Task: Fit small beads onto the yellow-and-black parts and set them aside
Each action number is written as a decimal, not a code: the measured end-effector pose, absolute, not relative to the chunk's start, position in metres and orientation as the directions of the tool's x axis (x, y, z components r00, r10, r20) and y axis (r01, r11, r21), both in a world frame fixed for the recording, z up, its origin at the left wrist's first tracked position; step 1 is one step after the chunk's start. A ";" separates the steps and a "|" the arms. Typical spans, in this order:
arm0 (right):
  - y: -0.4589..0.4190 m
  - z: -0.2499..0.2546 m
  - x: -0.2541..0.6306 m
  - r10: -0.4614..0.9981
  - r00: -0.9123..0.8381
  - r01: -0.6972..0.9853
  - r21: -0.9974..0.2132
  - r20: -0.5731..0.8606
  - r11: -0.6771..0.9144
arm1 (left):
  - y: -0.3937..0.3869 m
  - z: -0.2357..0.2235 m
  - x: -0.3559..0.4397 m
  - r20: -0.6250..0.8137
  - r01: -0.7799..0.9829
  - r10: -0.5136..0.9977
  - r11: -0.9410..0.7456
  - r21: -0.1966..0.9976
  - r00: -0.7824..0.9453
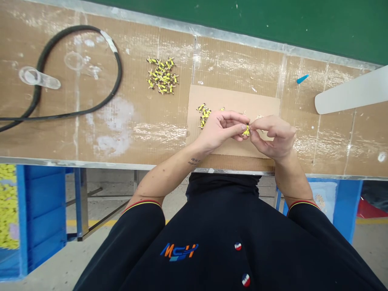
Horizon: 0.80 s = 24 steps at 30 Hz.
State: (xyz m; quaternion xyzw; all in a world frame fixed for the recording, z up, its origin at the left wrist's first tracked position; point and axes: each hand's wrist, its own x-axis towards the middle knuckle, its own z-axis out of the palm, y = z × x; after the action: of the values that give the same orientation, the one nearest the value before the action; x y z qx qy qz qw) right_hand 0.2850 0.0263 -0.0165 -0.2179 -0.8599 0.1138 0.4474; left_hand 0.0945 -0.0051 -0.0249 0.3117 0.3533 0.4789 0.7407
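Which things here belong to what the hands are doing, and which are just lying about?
In use: left hand, right hand, small yellow part pinched between them, cardboard sheet with yellow parts, loose yellow pile.
Lying about: black cable, clear plastic piece, blue plastic piece, white plastic blade.

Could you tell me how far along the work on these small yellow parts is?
The small cluster on the cardboard sheet perhaps looks done. In hand: one yellow part, pinched between the left hand and right hand. Left: probably the larger heap on the bench, though I cannot be sure.
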 end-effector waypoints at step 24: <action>0.026 -0.011 0.288 0.422 -0.603 0.257 -0.336 0.677 0.906 | -0.001 -0.023 0.083 -0.116 -0.402 0.908 0.289 0.869 0.403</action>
State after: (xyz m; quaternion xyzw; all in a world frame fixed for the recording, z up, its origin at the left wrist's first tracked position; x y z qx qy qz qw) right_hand 0.2883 0.0256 -0.0108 -0.1907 -0.8894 0.1026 0.4026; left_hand 0.0827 -0.0015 -0.0234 0.3974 0.3181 0.4444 0.7372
